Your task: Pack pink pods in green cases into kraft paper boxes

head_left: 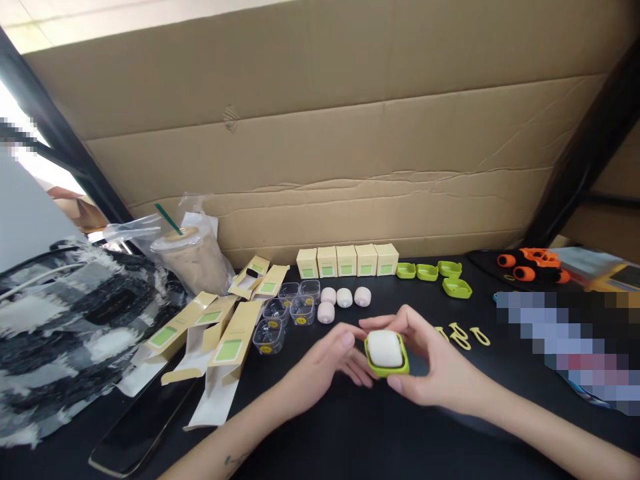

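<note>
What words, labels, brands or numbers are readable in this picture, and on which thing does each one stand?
No text is readable.
Green labels on the boxes: too small to read.
Green labels on the flat cartons: blurred.
Yellow stickers on the clear cups: too small.
On the case, held by the left hand and right hand: no marking shows.

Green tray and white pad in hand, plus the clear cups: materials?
Green tray: likely moulded plastic, matte, uniform colour, rounded rim. White pad: probably foam or sponge, soft dull surface. Clear cups: see-through glossy plastic, it seems, with bright glints.
</note>
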